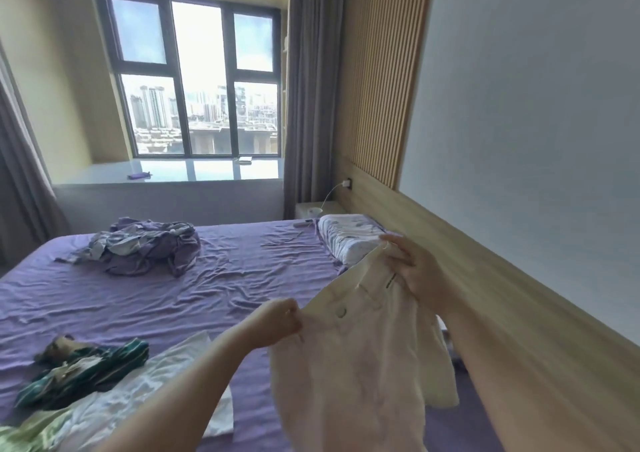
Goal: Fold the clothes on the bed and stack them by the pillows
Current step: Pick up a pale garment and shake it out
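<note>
Two hands up at lower right of the frame; my left hand (282,320) pinches the waistband of the cream shorts (360,365), my right hand (415,275) grips its far end, fingers curled; the shorts hang above the purple bed (173,278); pillow (346,240) just behind; more clothes heaped at centre left (149,243) and lower left (83,372).

Between the left hand (282,316) and the right hand (417,275) hangs a cream garment (360,365) of thick matt cloth with one smooth button (341,311). Beyond the hands the purple bedsheet (214,278) is soft, wrinkled cloth. Right of the right hand the headboard (512,299) looks like smooth matt wood.
</note>
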Tool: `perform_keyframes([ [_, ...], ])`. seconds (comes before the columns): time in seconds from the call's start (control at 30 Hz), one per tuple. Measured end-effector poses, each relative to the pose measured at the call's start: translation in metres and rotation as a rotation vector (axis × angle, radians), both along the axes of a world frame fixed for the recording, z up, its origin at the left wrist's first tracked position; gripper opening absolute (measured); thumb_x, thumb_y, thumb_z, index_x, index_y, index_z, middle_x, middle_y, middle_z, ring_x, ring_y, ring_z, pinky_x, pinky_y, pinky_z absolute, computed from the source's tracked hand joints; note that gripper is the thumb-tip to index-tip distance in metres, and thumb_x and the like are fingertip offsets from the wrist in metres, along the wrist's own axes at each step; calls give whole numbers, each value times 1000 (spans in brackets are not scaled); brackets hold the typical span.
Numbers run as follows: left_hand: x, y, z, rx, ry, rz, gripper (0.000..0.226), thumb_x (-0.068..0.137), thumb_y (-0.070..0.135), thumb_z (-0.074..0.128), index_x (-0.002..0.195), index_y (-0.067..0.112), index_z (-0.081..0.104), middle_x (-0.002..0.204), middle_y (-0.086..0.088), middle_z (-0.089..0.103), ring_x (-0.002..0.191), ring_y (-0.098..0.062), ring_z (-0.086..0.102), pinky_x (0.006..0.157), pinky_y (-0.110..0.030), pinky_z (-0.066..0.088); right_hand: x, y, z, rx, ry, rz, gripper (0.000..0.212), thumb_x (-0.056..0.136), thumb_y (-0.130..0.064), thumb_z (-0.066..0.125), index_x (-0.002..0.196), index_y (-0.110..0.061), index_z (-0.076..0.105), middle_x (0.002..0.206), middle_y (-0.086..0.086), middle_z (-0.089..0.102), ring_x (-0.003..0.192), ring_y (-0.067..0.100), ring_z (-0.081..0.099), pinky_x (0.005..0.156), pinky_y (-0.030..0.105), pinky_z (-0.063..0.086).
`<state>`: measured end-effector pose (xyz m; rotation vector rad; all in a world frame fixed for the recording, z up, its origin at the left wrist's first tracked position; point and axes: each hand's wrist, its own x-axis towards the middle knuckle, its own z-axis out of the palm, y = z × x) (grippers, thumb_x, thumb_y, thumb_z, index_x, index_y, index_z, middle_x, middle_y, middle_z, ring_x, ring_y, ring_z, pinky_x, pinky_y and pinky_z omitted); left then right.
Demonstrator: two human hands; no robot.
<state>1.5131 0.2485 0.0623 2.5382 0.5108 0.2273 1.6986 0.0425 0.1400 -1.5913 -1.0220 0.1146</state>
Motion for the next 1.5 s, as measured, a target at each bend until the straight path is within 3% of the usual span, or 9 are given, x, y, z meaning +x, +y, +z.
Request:
perform_keyframes([
  [0.07, 2, -5, 11, 47, 42, 54, 16, 88, 21, 59, 79, 15, 47, 85, -2, 51, 77, -15, 43, 58, -20, 30, 3, -8, -7, -61, -77, -4, 53, 87, 10, 51, 114, -34, 64, 109, -15, 65, 98, 14, 61, 89, 21, 46],
  [0.27, -7, -10, 31, 278, 138, 113, 33, 96, 43, 43, 110, 14, 46, 106, -10, 62, 97, -29, 59, 76, -33, 41, 16, -21, -22, -328, -431, 44, 31, 82, 5, 62, 103, -17, 70, 99, -12, 57, 98, 9, 58, 89, 5, 35],
  [0.4, -21, 4, 50, 475, 115, 180, 39, 91, 53, 50, 110, 18, 47, 104, -8, 66, 95, -28, 62, 67, -32, 35, 21, -24, -25, -431, -491, 99, 32, 78, 1, 67, 104, -18, 68, 98, -8, 57, 92, 9, 56, 81, 2, 34],
  [0.57, -43, 16, 82, 487, 28, 172, 34, 86, 52, 59, 112, 30, 59, 102, -5, 67, 98, -24, 62, 79, -31, 46, 12, -13, -20, -425, -419, 158, 40, 85, 4, 55, 115, -23, 58, 106, -11, 64, 97, 7, 61, 85, 18, 44],
  [0.73, -54, 11, 103, 467, 181, 225, 26, 89, 47, 57, 74, 25, 52, 94, -2, 64, 98, -21, 59, 76, -29, 40, -2, 10, -4, -479, -488, 186, 49, 76, 9, 44, 111, -23, 55, 97, -6, 63, 71, 9, 57, 60, 11, 38],
  [0.83, -59, 9, 104, 365, 178, 299, 23, 92, 35, 56, 79, 17, 62, 94, -7, 64, 97, -25, 58, 76, -29, 42, -13, 26, 2, -483, -480, 218, 46, 73, 8, 47, 108, -18, 59, 95, 2, 61, 72, 10, 52, 61, 6, 36],
  [1.0, -63, 9, 96, 245, 167, 537, 26, 95, 23, 48, 95, 6, 67, 105, -14, 66, 99, -29, 60, 71, -27, 40, -37, 46, 4, -508, -301, 195, 41, 77, 5, 52, 114, -8, 64, 94, 7, 66, 81, 15, 59, 71, 17, 45],
  [1.23, -45, -2, 106, 46, 33, 682, 30, 95, 20, 47, 102, -3, 65, 109, -20, 65, 104, -33, 60, 73, -28, 41, -107, 69, 19, -289, 464, 403, 23, 78, 10, 46, 94, 12, 63, 71, 10, 49, 53, 12, 49, 54, 25, 52],
  [1.5, -42, -9, 121, 59, -152, 533, 31, 96, 32, 50, 78, 13, 66, 89, -11, 68, 90, -27, 62, 79, -34, 46, -147, 86, 25, -96, 562, 422, 28, 77, 9, 49, 98, 0, 66, 79, 12, 58, 73, 21, 57, 73, 40, 55],
])
